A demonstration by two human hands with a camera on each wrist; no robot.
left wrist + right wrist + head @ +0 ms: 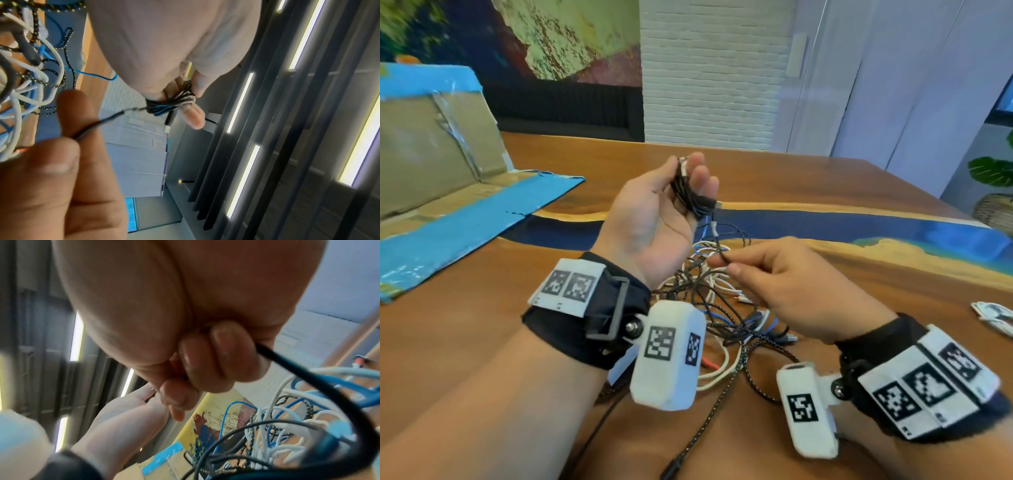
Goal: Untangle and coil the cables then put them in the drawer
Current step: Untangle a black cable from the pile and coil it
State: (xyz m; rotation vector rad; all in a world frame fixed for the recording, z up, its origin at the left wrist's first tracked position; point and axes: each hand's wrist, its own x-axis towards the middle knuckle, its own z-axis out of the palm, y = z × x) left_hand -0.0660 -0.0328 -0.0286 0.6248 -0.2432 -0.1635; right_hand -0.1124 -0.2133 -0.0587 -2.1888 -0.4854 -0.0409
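Left hand (654,209) curls round a small black cable coil (690,195); right hand (774,284), at four o'clock, pinches its thin tail (107,120). Light, limp, springy: grip near the coil.

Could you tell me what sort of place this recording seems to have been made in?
Probably an office lounge or meeting room rather than a workshop. A large polished wooden table with a blue inlay, a white brick wall beside a painted mural, and a potted plant in a woven basket suggest it.
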